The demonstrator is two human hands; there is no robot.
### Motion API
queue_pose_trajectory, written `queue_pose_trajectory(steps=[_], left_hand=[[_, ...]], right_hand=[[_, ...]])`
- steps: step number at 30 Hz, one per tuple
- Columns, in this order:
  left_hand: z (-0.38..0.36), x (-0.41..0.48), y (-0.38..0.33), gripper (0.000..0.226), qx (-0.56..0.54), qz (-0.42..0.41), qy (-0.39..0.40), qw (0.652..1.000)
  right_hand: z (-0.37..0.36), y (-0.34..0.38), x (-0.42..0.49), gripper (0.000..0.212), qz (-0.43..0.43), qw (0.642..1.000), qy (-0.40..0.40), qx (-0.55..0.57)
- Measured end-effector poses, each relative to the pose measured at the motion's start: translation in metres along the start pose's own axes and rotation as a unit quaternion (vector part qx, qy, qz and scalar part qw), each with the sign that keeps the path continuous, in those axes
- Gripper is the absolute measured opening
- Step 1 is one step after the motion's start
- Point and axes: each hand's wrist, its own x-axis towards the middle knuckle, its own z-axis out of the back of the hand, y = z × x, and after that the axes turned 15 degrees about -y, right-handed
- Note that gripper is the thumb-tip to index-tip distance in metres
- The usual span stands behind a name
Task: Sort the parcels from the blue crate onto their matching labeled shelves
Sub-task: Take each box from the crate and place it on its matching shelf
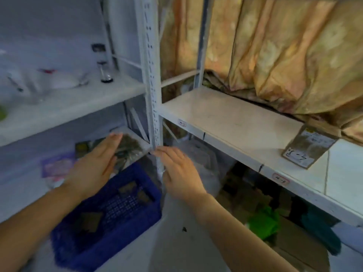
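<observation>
Both hands are held out open and empty, the left hand (94,165) and right hand (180,171) flat with fingers straight, nothing grasped.

Small brown cardboard parcels (91,220) are seen lying in the blue crate (141,226), which is set on the floor at the foot of the white upright (152,85). One more brown parcel (308,148) is stood on the right-hand shelf (225,118); a white label with handwritten figures is borne on its face, too blurred to be read. A red-edged tag (280,181) is fixed to the shelf's front edge nearby.

Shelf-edge labels (280,181) — too blurred to read — crate parcels (91,221) smeared.
</observation>
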Motion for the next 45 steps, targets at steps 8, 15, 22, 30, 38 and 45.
queue_pose_trajectory(steps=[8,15,22,30,38,45], left_hand=[[0.139,-0.061,0.126,0.063,0.110,0.201,0.049,0.972],[0.160,-0.126,0.186,0.065,0.163,0.365,0.177,0.899],[0.083,-0.127,0.214,0.064,0.103,0.441,0.172,0.875],[-0.028,-0.153,0.208,0.062,0.015,0.535,0.199,0.821],[-0.135,-0.202,0.252,0.062,-0.050,0.593,0.243,0.766],[-0.305,-0.264,0.360,0.070,-0.048,0.550,0.249,0.796]], right_hand=[[-0.076,0.109,0.100,0.065,0.010,0.968,0.247,-0.035],[-0.156,0.138,0.129,0.064,0.014,0.923,0.382,-0.055],[-0.252,0.116,0.147,0.063,0.021,0.860,0.507,-0.048],[-0.350,0.074,0.119,0.039,0.037,0.816,0.576,-0.037],[-0.465,0.039,0.065,0.060,0.035,0.789,0.613,-0.037],[-0.632,-0.019,-0.015,0.066,0.044,0.799,0.594,-0.086]])
